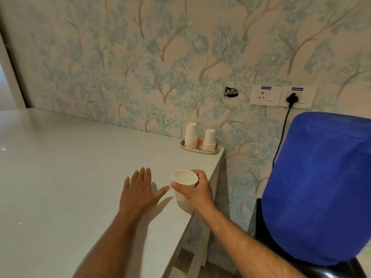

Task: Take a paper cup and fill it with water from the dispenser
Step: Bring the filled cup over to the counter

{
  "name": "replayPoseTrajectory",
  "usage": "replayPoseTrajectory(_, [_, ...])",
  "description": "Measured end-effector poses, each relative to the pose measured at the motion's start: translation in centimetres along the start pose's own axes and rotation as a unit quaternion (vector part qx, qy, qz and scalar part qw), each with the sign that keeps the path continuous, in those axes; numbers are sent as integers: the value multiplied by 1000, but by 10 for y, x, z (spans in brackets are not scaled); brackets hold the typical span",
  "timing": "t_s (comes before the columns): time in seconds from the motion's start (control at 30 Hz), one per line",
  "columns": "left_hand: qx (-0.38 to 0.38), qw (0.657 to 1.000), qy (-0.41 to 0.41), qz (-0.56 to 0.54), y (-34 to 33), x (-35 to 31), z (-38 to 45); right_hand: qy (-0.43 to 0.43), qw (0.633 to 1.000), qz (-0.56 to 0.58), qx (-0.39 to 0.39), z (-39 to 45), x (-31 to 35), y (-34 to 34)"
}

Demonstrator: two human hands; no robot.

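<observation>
My right hand grips a white paper cup upright, just above the counter's right part; the cup looks empty. My left hand lies flat and open on the pale counter, just left of the cup, thumb tip near it. Two stacks of upturned paper cups stand on a small tray at the counter's far right corner. The water dispenser, its bottle under a blue cover, stands to the right of the counter; its taps are hidden.
A black cable runs from a wall socket down behind the dispenser. A second socket plate and a hole in the wallpaper sit on the wall. The counter's right edge drops off beside my right wrist.
</observation>
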State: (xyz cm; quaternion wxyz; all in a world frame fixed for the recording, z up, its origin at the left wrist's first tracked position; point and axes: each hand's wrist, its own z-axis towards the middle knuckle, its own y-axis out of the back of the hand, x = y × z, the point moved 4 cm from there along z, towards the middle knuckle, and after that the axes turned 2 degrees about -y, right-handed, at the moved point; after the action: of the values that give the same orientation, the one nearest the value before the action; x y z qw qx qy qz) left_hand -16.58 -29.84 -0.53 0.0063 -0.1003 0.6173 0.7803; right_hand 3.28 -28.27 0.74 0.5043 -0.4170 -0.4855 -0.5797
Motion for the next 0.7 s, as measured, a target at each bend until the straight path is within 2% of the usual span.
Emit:
replayPoseTrajectory(0.23, [24,999,25,-7,-5,32,-20,-24,999,-25,36,-7,-7,-24])
replayPoseTrajectory(0.7, [64,996,53,-35,-12,40,-24,-33,997,-30,68,-4,-11,-23])
